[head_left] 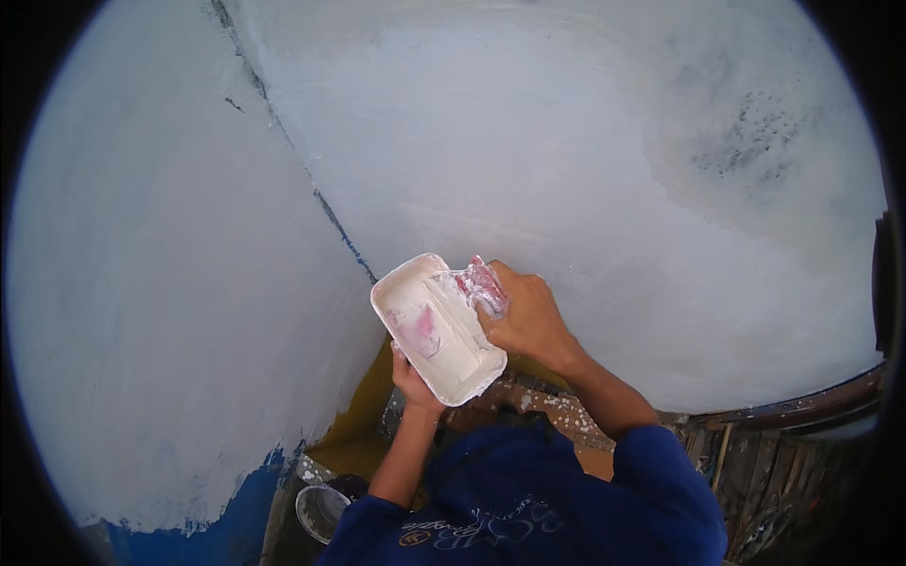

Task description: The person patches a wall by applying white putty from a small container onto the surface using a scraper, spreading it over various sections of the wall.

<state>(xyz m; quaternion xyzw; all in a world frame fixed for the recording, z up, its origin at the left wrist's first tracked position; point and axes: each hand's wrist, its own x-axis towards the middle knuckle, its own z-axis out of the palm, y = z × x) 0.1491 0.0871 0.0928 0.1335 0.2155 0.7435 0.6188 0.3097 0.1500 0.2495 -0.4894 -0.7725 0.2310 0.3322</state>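
Head view. Supporting white tray [404,330] with left hand [417,385], closed around lower part of left long edge, near bottom corner; mostly hidden beneath, so can't tell exact finger placement. Gripping flat tool [483,288] by reddish, paste-caked handle in right hand [530,307], closed tight, just outside tray's right long edge. Reaching over that edge into tray with the tool's coated end; can't tell blade outline under the paste. Held up in mid-air, tilted, long sides running upper left to lower right; smeared inside with off-white paste, pink patch near middle. Behind tray: pale-coated left wall [179,264] and right wall [528,151], meeting at dark broken seam [330,217] down to tray's left corner. Blue at left wall's bottom edge. Below: round container [322,509], dark blue shirt [538,481], weathered planks [764,462] at lower right.
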